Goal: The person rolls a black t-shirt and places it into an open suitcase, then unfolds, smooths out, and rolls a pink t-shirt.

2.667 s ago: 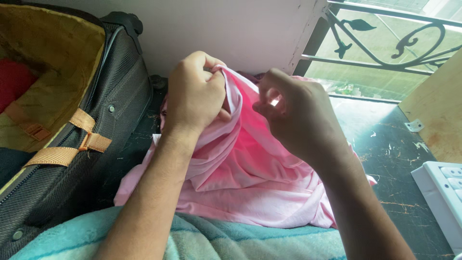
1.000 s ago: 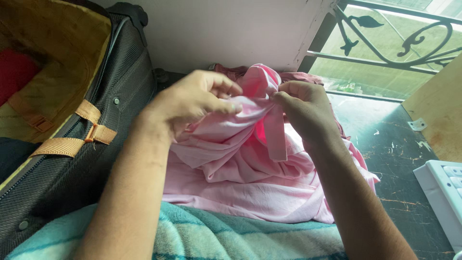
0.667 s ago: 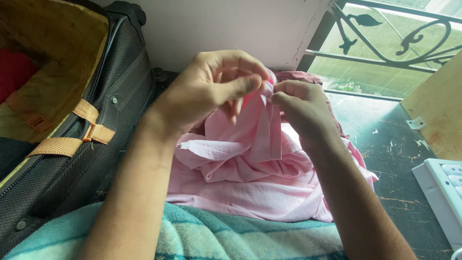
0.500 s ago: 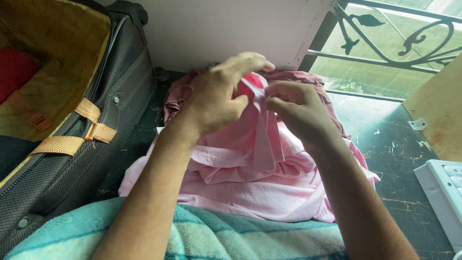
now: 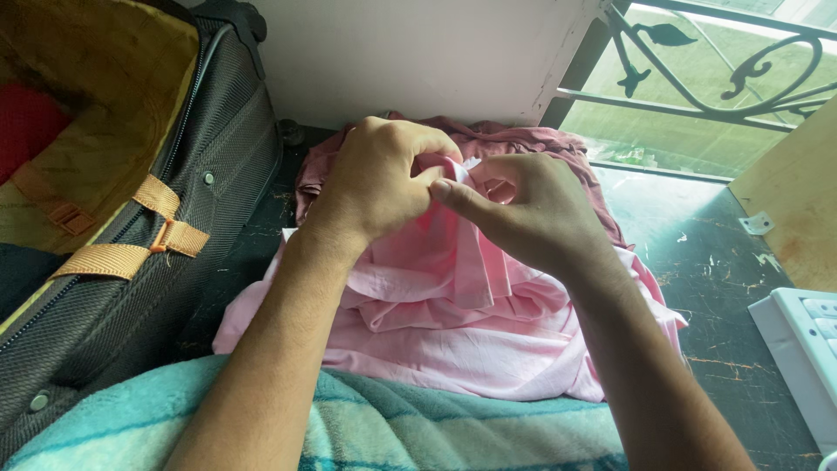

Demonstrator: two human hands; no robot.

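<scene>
Head camera: a person's left hand (image 5: 375,187) and right hand (image 5: 523,214) meet at the centre of the frame over a pale pink garment (image 5: 453,331). The fingers (image 5: 410,144) of the left hand are curled tight, gripping a bunched fold of the pink cloth; the right thumb and fingers (image 5: 449,194) pinch the same fold from the 3 o'clock side, so that the two hands touch.

The rest of the garment lies crumpled on a dark, scratched surface (image 5: 724,288), spreading from the hands toward 6 o'clock. Just beyond it, toward 12 o'clock, a dusty-rose garment (image 5: 540,144) lies heaped against a white wall (image 5: 410,52).

At 9 o'clock stands an open grey suitcase (image 5: 174,253) with tan webbing straps (image 5: 131,253). A striped teal blanket (image 5: 392,436) fills the 6 o'clock edge, touching the pink cloth. At 1 o'clock a window with a black scrolled iron grille (image 5: 724,78); at 4 o'clock, the corner of a white switch panel (image 5: 802,349).
</scene>
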